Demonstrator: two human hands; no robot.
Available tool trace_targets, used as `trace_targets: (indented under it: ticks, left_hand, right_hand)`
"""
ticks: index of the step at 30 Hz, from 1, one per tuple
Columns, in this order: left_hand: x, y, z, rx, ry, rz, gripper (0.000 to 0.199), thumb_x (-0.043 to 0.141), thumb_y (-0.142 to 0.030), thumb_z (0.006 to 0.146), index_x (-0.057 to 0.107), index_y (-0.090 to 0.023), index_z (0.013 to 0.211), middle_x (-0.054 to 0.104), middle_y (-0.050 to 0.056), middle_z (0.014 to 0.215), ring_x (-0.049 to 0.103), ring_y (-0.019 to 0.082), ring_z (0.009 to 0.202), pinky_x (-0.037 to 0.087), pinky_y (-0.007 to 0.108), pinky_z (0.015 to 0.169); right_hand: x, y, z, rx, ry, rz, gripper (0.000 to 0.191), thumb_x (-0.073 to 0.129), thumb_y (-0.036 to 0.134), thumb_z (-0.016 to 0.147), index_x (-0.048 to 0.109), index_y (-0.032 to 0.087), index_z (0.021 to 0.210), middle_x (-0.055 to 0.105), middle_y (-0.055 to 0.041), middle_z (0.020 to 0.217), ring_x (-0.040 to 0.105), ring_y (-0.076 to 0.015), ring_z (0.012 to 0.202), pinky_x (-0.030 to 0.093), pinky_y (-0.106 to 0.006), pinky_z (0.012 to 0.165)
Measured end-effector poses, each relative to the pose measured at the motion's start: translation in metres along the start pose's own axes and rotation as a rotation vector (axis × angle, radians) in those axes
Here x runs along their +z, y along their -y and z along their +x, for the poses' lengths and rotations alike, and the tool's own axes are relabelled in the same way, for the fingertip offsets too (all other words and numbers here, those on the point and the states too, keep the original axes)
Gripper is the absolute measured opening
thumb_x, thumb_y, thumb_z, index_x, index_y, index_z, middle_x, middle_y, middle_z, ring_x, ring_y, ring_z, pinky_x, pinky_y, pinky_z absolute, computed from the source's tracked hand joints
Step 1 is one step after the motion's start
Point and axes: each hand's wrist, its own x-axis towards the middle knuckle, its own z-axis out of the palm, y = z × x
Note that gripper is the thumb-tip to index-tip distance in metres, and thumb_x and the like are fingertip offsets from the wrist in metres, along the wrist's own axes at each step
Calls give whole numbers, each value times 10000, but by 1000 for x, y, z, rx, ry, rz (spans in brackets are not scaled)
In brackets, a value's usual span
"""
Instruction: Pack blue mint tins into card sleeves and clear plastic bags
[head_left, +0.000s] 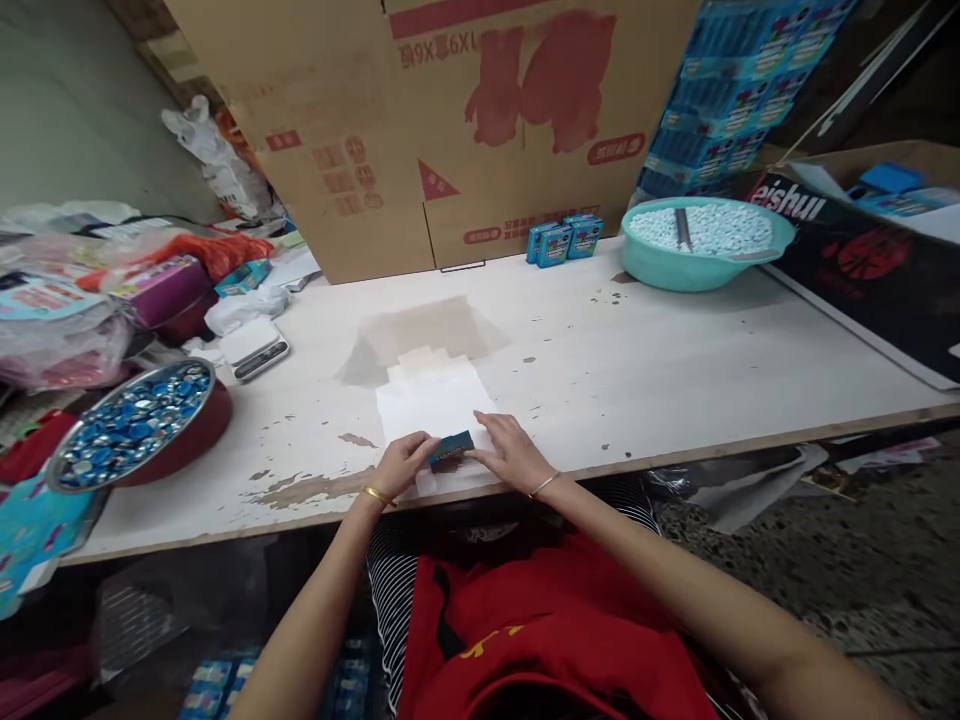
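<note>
A small dark blue box [451, 449] lies over the white paper sheets [431, 390] near the table's front edge. My left hand [403, 467] grips the box at its left end, the thumb on top. Beside the right end is my right hand [519, 455], thumb tip at the box and index finger stretched out over the paper. Its thumb and fingers are spread apart; whether the thumb presses on the box is hard to tell. The lower fingers of both hands are partly hidden.
A large cardboard box [360, 130] stands behind. Several small blue boxes [555, 245] sit before it. A turquoise basin [675, 265] of pale pellets is at right, near a black carton [847, 260]. At left are a red bowl [202, 430] of blue wrapped pieces and a scale [255, 350].
</note>
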Motion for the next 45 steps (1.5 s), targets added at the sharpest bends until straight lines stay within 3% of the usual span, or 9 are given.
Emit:
trace_targets:
  ticks: [5,13,18,24,30,33,36,41,45]
  left_hand:
    - [7,9,-15,-32,-19,-111,385,523,-500,790,534,-181,576,432,-34,547,375,115,563,295,228,532]
    - [36,18,-36,99,-216,19,218,481,-365,873,586,-182,816,564,0,744,514,117,650,424,239,635]
    - [25,24,-45,439,-101,328,239,525,-360,873,643,-184,985,567,105,1118,578,170,914,482,325,815]
    - [30,34,-65,676,-17,565,262,582,-318,842,619,-206,1077,651,97,1113,585,237,1018,477,418,850]
    - [33,39,-64,641,-33,434,199,482,-215,901,640,-224,1022,703,47,993,616,187,1034,483,385,901]
    - [20,35,-72,562,31,478,584,611,-454,805,464,-219,1319,576,117,1279,476,267,1247,370,491,1043]
    - [7,37,-88,470,53,623,1154,690,-647,609,121,-148,1480,304,191,1482,193,367,1394,155,596,1114]
    - [1,60,-96,426,92,696,467,429,-315,911,423,-227,1370,395,91,1453,226,265,1401,187,534,1124]
    - [-1,64,-83,372,-1,459,327,411,-287,910,624,-232,1153,585,74,1285,424,228,1300,309,498,1079]
  right_hand:
    - [13,4,0,9,197,-82,280,491,339,920,611,183,721,604,-39,722,531,-181,780,428,-316,747]
    - [18,28,-53,-44,160,-384,680,567,470,847,315,223,1428,468,-147,1325,469,-293,1088,374,-419,890]
    - [30,23,-52,-90,140,-538,395,529,341,888,531,209,1260,536,-140,1223,459,-267,989,350,-383,802]
    - [37,18,-54,-224,125,-539,100,553,208,856,652,205,849,597,-79,1068,431,-232,918,319,-350,729]
    - [14,12,-53,-236,198,-289,342,584,411,848,614,190,1107,602,-99,1061,486,-235,978,400,-363,817]
    - [-7,-2,-64,-334,278,-212,797,608,549,783,340,120,1399,485,-175,1317,423,-276,1203,368,-435,977]
    - [-15,-19,-72,-402,315,-221,511,532,342,883,432,135,1339,483,-157,1349,393,-258,1274,353,-441,1020]
    - [-6,-36,-66,-367,183,-62,265,459,138,894,618,192,1099,623,-98,1186,531,-200,1128,438,-411,929]
    - [-3,-37,-51,-328,160,81,218,463,154,904,660,192,990,675,-83,1072,588,-176,985,479,-371,856]
